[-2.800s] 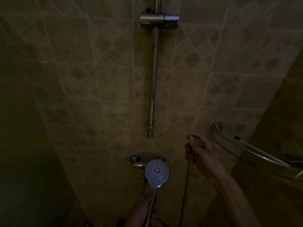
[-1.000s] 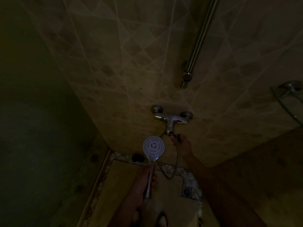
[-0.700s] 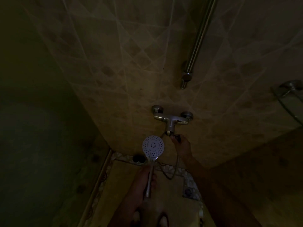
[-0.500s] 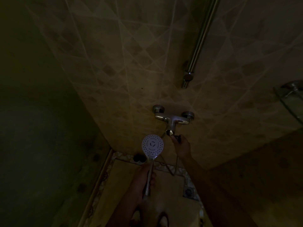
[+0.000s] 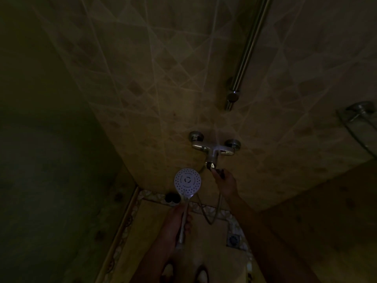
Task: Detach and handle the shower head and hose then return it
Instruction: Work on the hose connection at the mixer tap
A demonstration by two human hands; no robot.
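Shower head [image 5: 187, 180] upright, face toward me, my left hand [image 5: 177, 225] wrapped round its handle to keep it clear. Right hand [image 5: 224, 181] pinches the hose [image 5: 210, 218] end nut just under the mixer tap [image 5: 214, 149] outlet, probably lining up the thread.

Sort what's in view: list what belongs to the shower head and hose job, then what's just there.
Job:
shower head, held by left hand
hose
hose end, gripped by right hand
mixer tap
slide rail

Just there:
floor drain
glass shelf
dark object on floor
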